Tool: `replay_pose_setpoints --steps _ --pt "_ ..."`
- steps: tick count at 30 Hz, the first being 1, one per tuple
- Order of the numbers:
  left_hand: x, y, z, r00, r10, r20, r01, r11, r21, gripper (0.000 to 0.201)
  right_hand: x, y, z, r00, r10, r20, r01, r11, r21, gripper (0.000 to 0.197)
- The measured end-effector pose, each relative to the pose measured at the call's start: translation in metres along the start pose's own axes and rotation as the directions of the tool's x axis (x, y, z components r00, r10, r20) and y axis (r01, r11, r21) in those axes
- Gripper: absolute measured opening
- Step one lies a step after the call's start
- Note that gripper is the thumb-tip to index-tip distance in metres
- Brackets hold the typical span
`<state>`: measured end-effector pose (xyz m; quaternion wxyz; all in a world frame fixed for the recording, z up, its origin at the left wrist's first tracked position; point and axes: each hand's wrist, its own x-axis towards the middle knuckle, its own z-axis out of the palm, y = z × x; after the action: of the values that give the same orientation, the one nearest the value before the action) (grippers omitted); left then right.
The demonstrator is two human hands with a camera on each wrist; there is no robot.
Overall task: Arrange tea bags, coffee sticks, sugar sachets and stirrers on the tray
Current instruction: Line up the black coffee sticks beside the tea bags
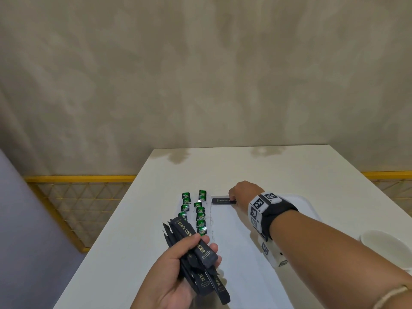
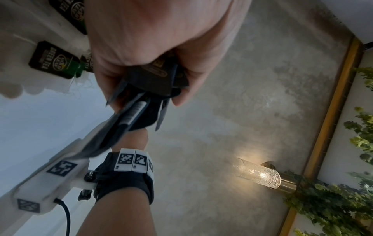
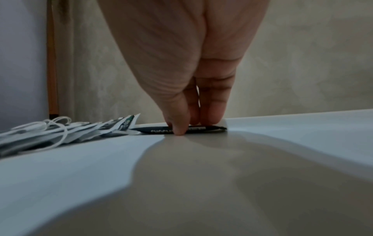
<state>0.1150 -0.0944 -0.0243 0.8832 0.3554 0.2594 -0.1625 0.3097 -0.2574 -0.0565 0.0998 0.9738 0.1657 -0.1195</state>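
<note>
A white tray [image 1: 308, 202] lies on the white table. Green tea bags [image 1: 198, 210] sit in two rows on its left part, and they also show as tea bags [image 2: 50, 59] and tea bags [image 3: 80, 129] with white strings. My right hand [image 1: 234, 198] reaches to the tray's far side. There it pinches one black coffee stick [image 1: 220, 200], which lies flat. In the right wrist view the thumb [image 3: 178, 127] stands in front of the coffee stick [image 3: 206, 128], with the fingers behind it. My left hand [image 1: 189, 253] holds a bundle of black coffee sticks [image 1: 185, 230] above the tray's near left.
A white bowl [image 1: 383, 244] stands at the table's right edge. A yellow mesh railing [image 1: 78, 178] runs behind and left of the table. In the left wrist view a glass wall lamp [image 2: 258, 174] glows beside green foliage [image 2: 333, 204].
</note>
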Motion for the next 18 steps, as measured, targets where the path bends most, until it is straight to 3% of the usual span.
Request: replay_pose_setpoints --steps 4,6,10,12,15,18 --pt "-0.003 0.000 0.004 1.000 -0.014 0.017 0.014 1.000 0.000 0.023 -0.006 0.000 -0.001 1.000 0.012 -0.019 -0.011 0.999 0.045 0.026" --pt "-0.003 0.000 0.004 1.000 -0.015 0.014 0.014 1.000 0.028 0.023 -0.016 -0.001 -0.006 0.996 0.007 -0.090 0.003 0.993 0.117 0.024" --pt "0.002 -0.003 0.000 0.996 0.084 -0.014 -0.082 0.991 0.102 0.028 -0.047 -0.009 -0.024 0.980 -0.026 -0.198 0.111 0.895 0.432 0.019" --pt "0.005 -0.003 0.000 0.987 0.153 -0.046 -0.145 0.979 0.146 0.030 -0.062 -0.013 -0.035 0.985 -0.159 -0.073 0.171 0.789 0.590 0.026" --pt "0.007 -0.006 0.002 0.975 0.218 -0.052 -0.203 0.958 0.205 0.029 -0.084 -0.023 -0.046 0.902 -0.403 0.153 0.094 0.530 0.843 0.027" --pt "0.009 -0.011 0.004 0.956 0.291 -0.031 -0.277 0.934 0.223 0.034 -0.098 -0.030 -0.047 0.849 -0.507 0.147 0.065 0.376 0.924 0.019"
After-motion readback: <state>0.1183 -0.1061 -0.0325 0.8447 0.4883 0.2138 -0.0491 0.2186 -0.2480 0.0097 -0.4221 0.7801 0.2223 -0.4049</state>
